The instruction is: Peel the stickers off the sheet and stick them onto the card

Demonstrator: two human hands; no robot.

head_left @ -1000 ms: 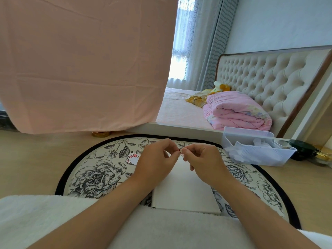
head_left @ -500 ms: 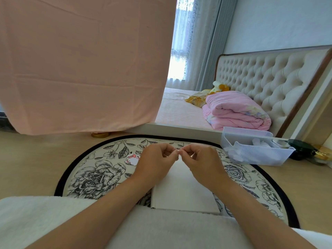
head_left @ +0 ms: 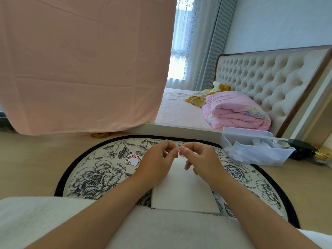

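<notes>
Currently: left hand [head_left: 158, 162] and right hand [head_left: 199, 159] above white rectangular card [head_left: 183, 194]; grips pinched narrow, fingertips meeting, contents indiscernible.

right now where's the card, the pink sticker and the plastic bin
card [head_left: 183, 191], head view, bare middle
pink sticker [head_left: 132, 159], head view, its centre
plastic bin [head_left: 264, 159], head view, front wall

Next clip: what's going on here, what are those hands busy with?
A person sits over a round flowered rug, with a white card lying on it. The left hand and right hand meet at the fingertips above the card and seem to pinch a tiny scrap, too small to identify. A pink sticker piece lies on the rug beside the left hand. No sticker shows on the visible part of the card.
</notes>
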